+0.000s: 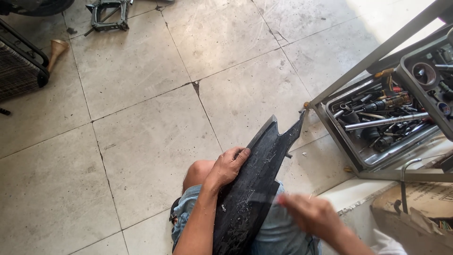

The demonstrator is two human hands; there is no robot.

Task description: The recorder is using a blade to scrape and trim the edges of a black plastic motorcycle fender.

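Two hands are on the long black scuffed plastic panel (257, 179) lying across my lap above the tiled floor (141, 118): my left hand (230, 165) is curled over its left edge, gripping it, while my right hand (311, 215) is blurred near the lower right side, so I cannot tell how open it is. I judge the panel could slide off my knee, since only one edge is held and its forked tip overhangs near the grey metal tool tray (377, 120).
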